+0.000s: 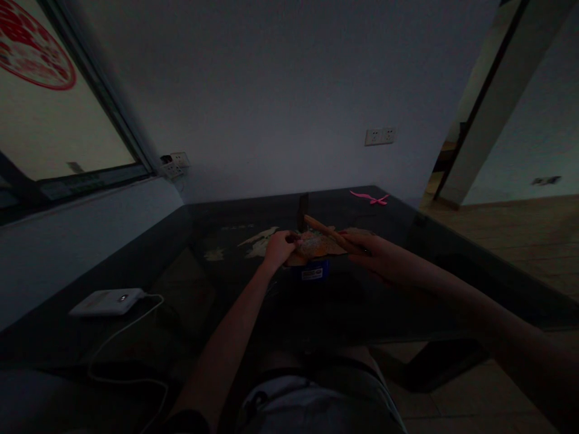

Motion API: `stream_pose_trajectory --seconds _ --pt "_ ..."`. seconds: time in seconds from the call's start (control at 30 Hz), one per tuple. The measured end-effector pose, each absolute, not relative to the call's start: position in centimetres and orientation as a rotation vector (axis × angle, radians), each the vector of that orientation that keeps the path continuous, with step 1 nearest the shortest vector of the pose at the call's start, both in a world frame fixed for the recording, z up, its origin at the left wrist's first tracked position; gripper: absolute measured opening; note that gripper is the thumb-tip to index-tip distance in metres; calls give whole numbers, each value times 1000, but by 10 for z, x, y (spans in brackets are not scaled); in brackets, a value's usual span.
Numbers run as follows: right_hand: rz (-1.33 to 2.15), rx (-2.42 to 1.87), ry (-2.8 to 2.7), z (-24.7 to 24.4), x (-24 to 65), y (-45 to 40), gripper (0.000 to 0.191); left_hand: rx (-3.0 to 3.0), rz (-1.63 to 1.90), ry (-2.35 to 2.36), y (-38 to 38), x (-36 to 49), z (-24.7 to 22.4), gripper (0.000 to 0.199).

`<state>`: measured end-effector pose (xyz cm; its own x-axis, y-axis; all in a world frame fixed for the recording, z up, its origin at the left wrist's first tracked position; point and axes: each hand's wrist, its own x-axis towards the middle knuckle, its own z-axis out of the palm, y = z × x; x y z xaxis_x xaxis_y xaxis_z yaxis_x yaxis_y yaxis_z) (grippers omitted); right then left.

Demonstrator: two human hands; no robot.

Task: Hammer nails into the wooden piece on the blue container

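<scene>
My right hand (368,250) is wrapped round the wooden handle of a hammer (328,230), whose dark head stands upright at the handle's far end. Left of it, my left hand (281,246) has its fingers pressed together around a small dark thing too dim to name. Below the hammer head and between the hands lies a brownish sheet (316,246) with crumbly bits on it. A blue box (313,271) with a white label shows just in front of the sheet. Pale scraps (259,242) lie to the left of my left hand.
The dark table (217,223) stands against a wall. At its front left is a white device (108,301) with a white cable (122,330). Pink scissors-like strips (371,198) lie at the back right. Sockets (380,136) are on the wall, and a window is at the left.
</scene>
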<state>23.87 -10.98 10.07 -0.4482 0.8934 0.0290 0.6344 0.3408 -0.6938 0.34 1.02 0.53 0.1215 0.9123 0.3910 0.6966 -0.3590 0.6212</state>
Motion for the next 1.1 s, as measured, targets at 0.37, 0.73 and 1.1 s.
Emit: stream_pose_trajectory --seconds 0.37,0.73,1.1 --pt "883 -1360 -2240 88 238 -103 45 2117 1119 1658 1 5 0 12" --pt "815 -1299 -2247 87 238 -105 44 2139 1134 1630 2 5 -2 12" --pt "843 -1357 -2214 90 238 -107 46 2096 1149 1602 5 5 -3 12"
